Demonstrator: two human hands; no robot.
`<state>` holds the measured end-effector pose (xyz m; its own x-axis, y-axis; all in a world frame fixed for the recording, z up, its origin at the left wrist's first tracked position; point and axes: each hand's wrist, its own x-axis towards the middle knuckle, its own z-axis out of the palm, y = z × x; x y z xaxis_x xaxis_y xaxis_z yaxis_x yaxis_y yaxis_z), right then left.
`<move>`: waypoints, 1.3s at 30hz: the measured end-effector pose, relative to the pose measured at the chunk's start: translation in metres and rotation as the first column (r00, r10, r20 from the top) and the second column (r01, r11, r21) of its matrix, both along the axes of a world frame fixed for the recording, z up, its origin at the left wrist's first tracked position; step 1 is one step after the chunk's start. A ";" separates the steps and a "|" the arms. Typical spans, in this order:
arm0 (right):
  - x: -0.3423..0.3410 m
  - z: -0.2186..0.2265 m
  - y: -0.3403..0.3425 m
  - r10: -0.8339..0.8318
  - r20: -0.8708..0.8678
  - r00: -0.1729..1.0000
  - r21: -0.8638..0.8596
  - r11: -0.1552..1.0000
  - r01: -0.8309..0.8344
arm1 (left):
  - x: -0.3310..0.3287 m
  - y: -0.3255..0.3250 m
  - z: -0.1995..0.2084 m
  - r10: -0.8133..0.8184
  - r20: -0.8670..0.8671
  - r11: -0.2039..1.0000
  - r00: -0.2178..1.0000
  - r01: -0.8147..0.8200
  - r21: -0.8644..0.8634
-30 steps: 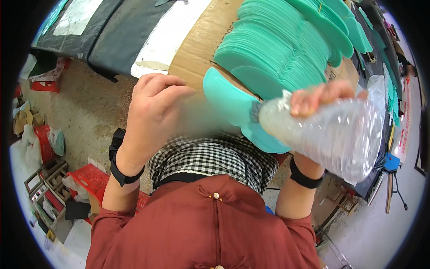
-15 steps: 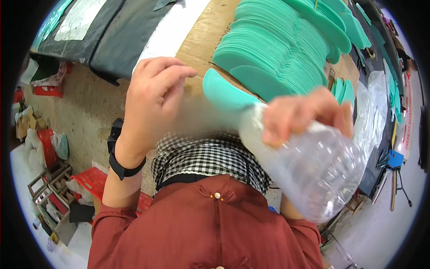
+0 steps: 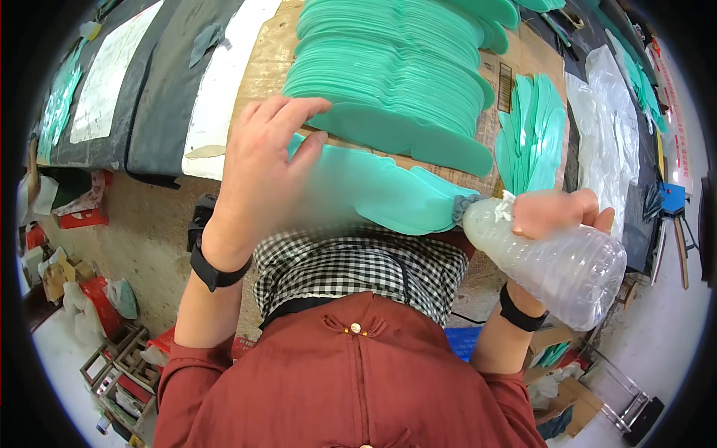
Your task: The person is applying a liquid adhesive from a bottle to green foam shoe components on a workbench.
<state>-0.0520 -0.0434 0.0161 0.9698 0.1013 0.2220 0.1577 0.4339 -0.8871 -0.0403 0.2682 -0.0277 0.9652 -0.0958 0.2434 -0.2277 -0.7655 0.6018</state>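
My right hand (image 3: 556,213) is wrapped round a clear plastic bottle (image 3: 579,280), held on its side with its neck toward the left. A dark grey wad (image 3: 464,209) covers the bottle's mouth and meets the right end of a long green insole-shaped sheet (image 3: 399,194). At that sheet's left end my left hand (image 3: 261,160) is raised with thumb and forefinger apart; it appears to hold nothing. A blurred patch hides the area beside its palm. Just beyond both hands lies a thick fanned stack of green insole-shaped sheets (image 3: 388,82).
Brown cardboard (image 3: 258,71) lies under the stack on the table. A smaller fan of green pieces (image 3: 532,134) sits to its right, beside crumpled clear plastic (image 3: 597,127). On the left is a black-covered surface (image 3: 168,97). Red crates (image 3: 101,299) stand on the floor.
My right hand has lowered the bottle and turned it closer to level, its mouth now at the sheet. The stack sits further left in view; my left hand has shifted slightly.
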 end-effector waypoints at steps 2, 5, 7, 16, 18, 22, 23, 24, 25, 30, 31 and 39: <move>0.002 0.005 0.017 0.036 -0.009 0.999 0.036 0.999 -0.036 | -0.002 -0.001 -0.005 0.014 -0.005 1.000 1.000 -0.014 0.015; 0.008 0.002 0.047 0.010 -0.136 0.991 0.157 0.987 0.012 | -0.001 -0.007 -0.008 0.011 0.030 0.999 0.999 -0.012 0.046; 0.018 0.000 0.058 0.111 -0.130 0.985 0.196 0.977 -0.084 | -0.001 -0.013 -0.008 0.090 0.030 0.996 0.996 -0.089 -0.034; 0.014 -0.026 0.022 0.242 0.054 0.969 0.362 0.899 -0.245 | -0.002 -0.022 -0.025 0.119 0.120 0.993 0.986 -0.117 -0.027; 0.012 -0.030 -0.004 0.212 0.044 0.976 0.407 0.888 -0.212 | 0.000 -0.024 -0.027 0.117 0.159 0.993 0.980 -0.111 -0.047; 0.007 -0.027 -0.036 0.129 0.016 0.991 0.577 0.809 -0.115 | 0.003 -0.025 -0.030 0.139 0.178 0.990 0.974 -0.135 -0.032; 0.007 -0.026 -0.041 0.128 0.007 0.992 0.588 0.802 -0.108 | 0.005 -0.025 -0.033 0.125 0.217 0.992 0.968 -0.126 -0.006; 0.007 -0.024 -0.042 0.130 0.005 0.991 0.586 0.803 -0.109 | 0.006 -0.025 -0.034 0.108 0.257 0.993 0.961 -0.117 0.021; 0.007 -0.021 -0.043 0.124 0.002 0.992 0.611 0.786 -0.099 | 0.006 -0.025 -0.035 0.111 0.255 0.993 0.961 -0.120 0.018; 0.012 -0.018 -0.049 0.113 0.032 0.993 0.634 0.766 -0.108 | -0.003 -0.015 -0.034 0.024 0.204 0.994 0.979 -0.001 -0.108; 0.014 -0.017 -0.050 0.134 0.069 0.989 0.645 0.750 -0.147 | -0.007 -0.012 -0.034 0.027 0.199 0.993 0.980 -0.004 -0.114; 0.030 0.009 0.004 0.273 0.149 0.950 0.267 0.914 -0.305 | -0.019 0.037 -0.025 -0.208 0.147 0.977 0.967 0.212 -0.012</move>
<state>-0.0221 -0.0391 0.0255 0.8767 0.2912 0.3828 0.0738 0.7051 -0.7052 -0.0594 0.3052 -0.0523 0.8787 -0.2843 0.3834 -0.4675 -0.6748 0.5711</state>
